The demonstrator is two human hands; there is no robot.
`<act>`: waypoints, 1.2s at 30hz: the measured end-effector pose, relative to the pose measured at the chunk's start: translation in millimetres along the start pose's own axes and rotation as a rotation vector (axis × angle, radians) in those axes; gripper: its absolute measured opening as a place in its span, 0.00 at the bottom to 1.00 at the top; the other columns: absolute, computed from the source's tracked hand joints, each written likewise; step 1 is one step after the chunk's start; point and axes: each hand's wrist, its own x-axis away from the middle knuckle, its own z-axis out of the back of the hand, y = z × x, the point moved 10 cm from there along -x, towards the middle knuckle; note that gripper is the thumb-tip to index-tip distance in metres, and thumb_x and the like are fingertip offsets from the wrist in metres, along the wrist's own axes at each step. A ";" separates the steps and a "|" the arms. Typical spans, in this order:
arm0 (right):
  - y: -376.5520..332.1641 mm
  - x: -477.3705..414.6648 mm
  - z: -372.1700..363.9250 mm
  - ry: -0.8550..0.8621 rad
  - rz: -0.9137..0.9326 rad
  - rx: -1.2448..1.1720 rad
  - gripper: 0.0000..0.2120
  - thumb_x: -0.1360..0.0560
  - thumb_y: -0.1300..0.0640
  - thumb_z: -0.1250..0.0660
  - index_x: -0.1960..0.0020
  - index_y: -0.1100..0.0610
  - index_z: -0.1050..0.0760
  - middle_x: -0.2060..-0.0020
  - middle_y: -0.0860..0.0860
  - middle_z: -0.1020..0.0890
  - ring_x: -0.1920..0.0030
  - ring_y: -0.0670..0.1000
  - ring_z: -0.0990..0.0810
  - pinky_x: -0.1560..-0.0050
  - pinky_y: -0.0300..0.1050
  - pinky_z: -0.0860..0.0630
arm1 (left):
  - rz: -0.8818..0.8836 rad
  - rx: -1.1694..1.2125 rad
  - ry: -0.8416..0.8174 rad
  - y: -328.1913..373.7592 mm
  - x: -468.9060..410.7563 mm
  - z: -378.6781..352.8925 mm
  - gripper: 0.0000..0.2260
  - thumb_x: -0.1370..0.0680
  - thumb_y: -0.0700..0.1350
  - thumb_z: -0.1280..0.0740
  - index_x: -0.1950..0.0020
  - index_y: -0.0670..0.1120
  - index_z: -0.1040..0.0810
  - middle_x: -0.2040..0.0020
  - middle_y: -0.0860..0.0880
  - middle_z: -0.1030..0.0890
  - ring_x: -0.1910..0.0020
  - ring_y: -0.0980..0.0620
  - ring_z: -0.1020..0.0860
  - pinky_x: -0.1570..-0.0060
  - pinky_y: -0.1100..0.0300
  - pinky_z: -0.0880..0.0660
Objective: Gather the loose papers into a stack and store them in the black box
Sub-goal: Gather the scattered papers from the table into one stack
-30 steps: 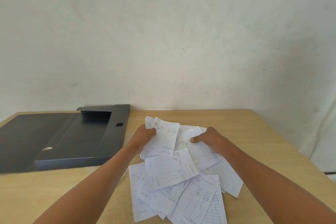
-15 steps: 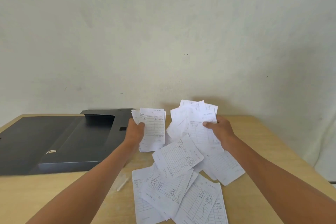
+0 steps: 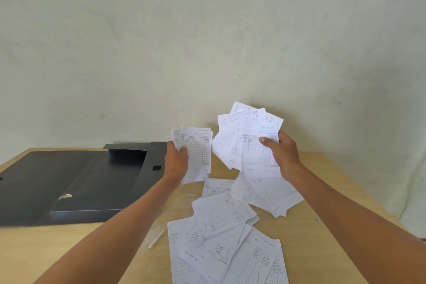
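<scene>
- My left hand (image 3: 176,163) is raised off the worktop (image 3: 322,249), fingers (image 3: 183,148) closed on a small neat sheaf (image 3: 199,153) of ruled slips held upright, thumb on the printed face.
- My right hand (image 3: 282,152) is raised too, at 3 o'clock from the left one and well apart from it, fingers closed on a fanned bunch (image 3: 250,140) of slips; the thumb presses the front sheet and the rest splay out toward 10 and 12 o'clock.
- Neither hand touches the other's papers; a gap of wall (image 3: 207,41) shows between sheaf and bunch.
- The loose papers (image 3: 221,237) lie scattered on the worktop at 6 o'clock from my hands, overlapping at odd angles, some running off the near edge of view.
- A smaller heap (image 3: 274,196) lies just beneath the right hand's bunch, at 1 o'clock from the main scatter; I cannot tell whether the lowest held sheet touches it.
- The black box (image 3: 99,182) sits open on the worktop at 9 o'clock from my left hand, lid flap (image 3: 30,182) folded out flat toward 9 o'clock, its tray bare of papers.
- A small pale curved thing (image 3: 65,196) rests in the box near its front wall; too small to identify.
- A thin clear strip (image 3: 155,238) lies on the worktop between box and papers.
</scene>
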 end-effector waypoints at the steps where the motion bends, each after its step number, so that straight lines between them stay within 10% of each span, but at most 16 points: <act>1: -0.3 -0.9 0.6 0.007 -0.007 -0.040 0.12 0.26 0.63 0.28 0.43 0.54 0.18 0.50 0.50 0.13 0.48 0.53 0.15 0.48 0.50 0.18 | -0.005 0.005 0.005 0.8 -1.2 1.0 0.13 0.15 0.40 0.43 0.30 0.40 0.34 0.42 0.46 0.25 0.46 0.45 0.25 0.51 0.51 0.27; 18: 12.4 3.6 -63.2 -0.181 -0.029 0.155 0.13 0.26 0.66 0.30 0.42 0.58 0.20 0.52 0.52 0.15 0.52 0.54 0.17 0.51 0.48 0.21 | 0.172 0.433 -0.467 6.6 18.0 -49.2 0.18 0.15 0.58 0.41 0.32 0.50 0.22 0.40 0.48 0.15 0.41 0.45 0.16 0.42 0.45 0.20; 25: 45.4 5.7 -75.0 -0.063 -0.163 0.081 0.12 0.25 0.63 0.28 0.42 0.60 0.21 0.50 0.54 0.16 0.53 0.53 0.18 0.59 0.43 0.23 | 0.171 0.511 -0.752 0.0 46.9 -77.4 0.19 0.16 0.37 0.37 0.25 0.42 0.30 0.34 0.43 0.18 0.35 0.42 0.19 0.36 0.44 0.22; 33: 68.5 20.3 -88.2 -0.180 -0.196 0.109 0.17 0.25 0.59 0.28 0.37 0.57 0.24 0.46 0.53 0.16 0.46 0.54 0.16 0.45 0.52 0.19 | 0.255 0.510 -0.855 -0.5 70.8 -93.2 0.19 0.15 0.55 0.41 0.24 0.52 0.30 0.32 0.46 0.19 0.33 0.43 0.20 0.36 0.43 0.22; 36: 61.7 28.1 -98.3 -0.271 -0.150 0.209 0.17 0.22 0.50 0.33 0.36 0.56 0.25 0.44 0.52 0.17 0.44 0.53 0.18 0.50 0.46 0.22 | 0.196 0.447 -0.727 -7.8 55.3 -85.1 0.19 0.16 0.38 0.37 0.25 0.45 0.29 0.37 0.45 0.16 0.40 0.46 0.16 0.45 0.52 0.17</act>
